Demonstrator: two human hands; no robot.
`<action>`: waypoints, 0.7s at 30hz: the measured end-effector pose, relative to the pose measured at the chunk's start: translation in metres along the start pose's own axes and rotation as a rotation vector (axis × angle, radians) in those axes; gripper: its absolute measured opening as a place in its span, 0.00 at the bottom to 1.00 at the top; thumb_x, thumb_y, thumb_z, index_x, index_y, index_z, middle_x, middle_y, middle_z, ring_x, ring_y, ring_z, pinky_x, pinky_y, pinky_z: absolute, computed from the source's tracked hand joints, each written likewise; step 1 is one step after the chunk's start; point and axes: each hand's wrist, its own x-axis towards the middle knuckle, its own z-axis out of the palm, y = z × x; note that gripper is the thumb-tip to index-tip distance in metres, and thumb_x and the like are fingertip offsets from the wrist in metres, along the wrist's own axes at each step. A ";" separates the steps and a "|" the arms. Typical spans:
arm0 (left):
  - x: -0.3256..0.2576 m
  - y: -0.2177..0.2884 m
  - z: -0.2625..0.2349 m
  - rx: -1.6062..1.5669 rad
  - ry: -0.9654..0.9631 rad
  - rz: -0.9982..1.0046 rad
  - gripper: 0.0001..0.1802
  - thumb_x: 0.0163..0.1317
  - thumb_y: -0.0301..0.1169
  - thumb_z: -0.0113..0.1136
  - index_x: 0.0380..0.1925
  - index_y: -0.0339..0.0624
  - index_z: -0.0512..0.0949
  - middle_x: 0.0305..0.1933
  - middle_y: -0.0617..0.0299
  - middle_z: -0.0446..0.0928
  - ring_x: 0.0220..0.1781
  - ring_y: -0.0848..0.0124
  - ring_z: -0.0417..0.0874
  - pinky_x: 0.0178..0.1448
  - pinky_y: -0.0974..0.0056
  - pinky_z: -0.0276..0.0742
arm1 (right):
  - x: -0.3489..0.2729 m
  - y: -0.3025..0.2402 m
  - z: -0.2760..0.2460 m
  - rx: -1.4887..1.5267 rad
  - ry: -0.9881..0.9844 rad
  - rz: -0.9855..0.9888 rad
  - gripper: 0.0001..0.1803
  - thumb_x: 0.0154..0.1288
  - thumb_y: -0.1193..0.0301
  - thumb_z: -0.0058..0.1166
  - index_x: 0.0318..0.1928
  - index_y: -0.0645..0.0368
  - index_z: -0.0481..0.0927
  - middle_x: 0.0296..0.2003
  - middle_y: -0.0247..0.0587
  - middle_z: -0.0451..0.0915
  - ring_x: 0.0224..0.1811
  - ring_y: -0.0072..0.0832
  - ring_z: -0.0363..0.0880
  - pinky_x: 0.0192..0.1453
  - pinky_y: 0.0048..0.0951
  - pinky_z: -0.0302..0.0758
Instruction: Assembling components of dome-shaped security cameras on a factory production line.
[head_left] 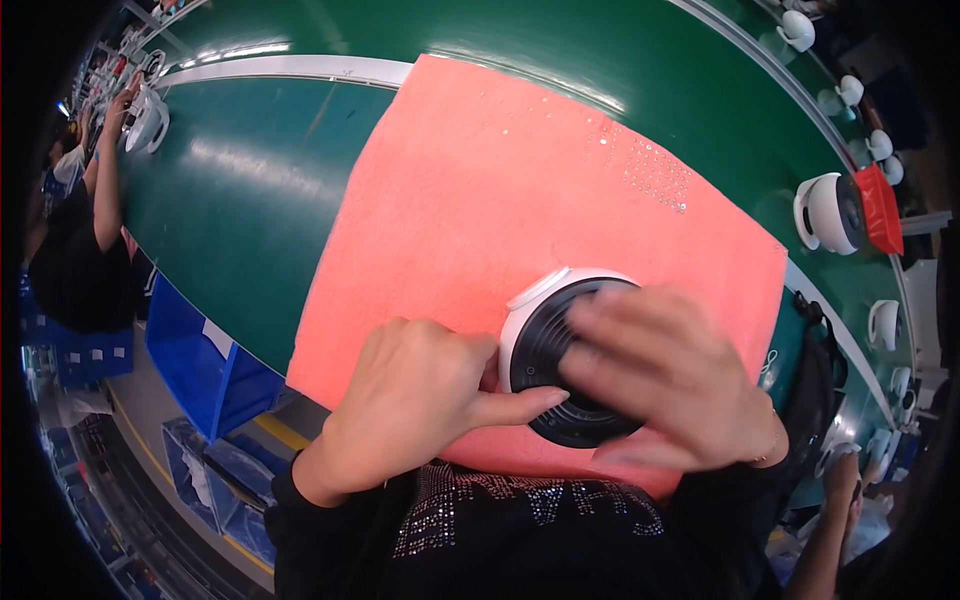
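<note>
A small round fan [540,345] with a white housing and a black ringed grille lies face up near the front of a pink foam cloth. My left hand [415,390] grips its left edge, the fingers curled against the white side and the thumb over the black face. Over the right part of the grille is my right hand [660,370], blurred by motion, its fingers stretched out and nothing visible in them. Whether those fingers touch the grille cannot be made out. Both hands cover part of the fan.
The pink cloth [480,190] bears small shiny studs and covers part of a green table [240,180]. Beyond a pale rail runs a green belt [380,30]. A white fan [832,213] stands at the right by a red bin [880,210]. Blue crates [200,350] and a co-worker [85,250] are left.
</note>
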 end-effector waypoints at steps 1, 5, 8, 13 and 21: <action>0.001 0.000 0.000 0.036 -0.028 -0.015 0.19 0.43 0.43 0.69 0.14 0.37 0.76 0.11 0.57 0.73 0.14 0.62 0.77 0.21 0.65 0.70 | -0.002 0.009 0.002 -0.009 0.074 0.083 0.30 0.49 0.58 0.61 0.52 0.61 0.74 0.48 0.47 0.75 0.51 0.42 0.72 0.52 0.44 0.67; 0.016 -0.014 0.012 0.006 -0.196 -0.167 0.23 0.48 0.48 0.64 0.24 0.35 0.80 0.15 0.52 0.75 0.21 0.59 0.80 0.28 0.62 0.74 | -0.017 0.038 0.031 0.826 0.085 0.626 0.22 0.64 0.66 0.49 0.53 0.66 0.66 0.43 0.47 0.76 0.49 0.35 0.75 0.55 0.32 0.68; 0.007 -0.029 0.040 -0.719 -0.208 -0.143 0.28 0.51 0.46 0.63 0.42 0.32 0.76 0.33 0.48 0.80 0.37 0.62 0.83 0.40 0.64 0.76 | -0.001 0.033 0.021 0.828 -0.084 0.718 0.27 0.61 0.66 0.47 0.58 0.65 0.60 0.50 0.46 0.70 0.55 0.30 0.69 0.60 0.30 0.62; 0.008 -0.018 0.023 -0.851 0.086 0.069 0.45 0.44 0.32 0.69 0.61 0.30 0.57 0.50 0.45 0.73 0.54 0.61 0.76 0.57 0.60 0.73 | 0.014 0.016 0.012 0.639 0.114 0.556 0.33 0.52 0.64 0.63 0.54 0.62 0.60 0.49 0.53 0.71 0.52 0.37 0.73 0.54 0.34 0.69; 0.039 -0.012 -0.030 -0.617 0.208 0.194 0.47 0.42 0.36 0.70 0.61 0.29 0.59 0.51 0.48 0.74 0.52 0.61 0.77 0.49 0.60 0.79 | 0.056 0.046 0.007 0.270 0.538 0.274 0.32 0.38 0.53 0.71 0.36 0.63 0.70 0.30 0.50 0.80 0.34 0.40 0.83 0.38 0.32 0.78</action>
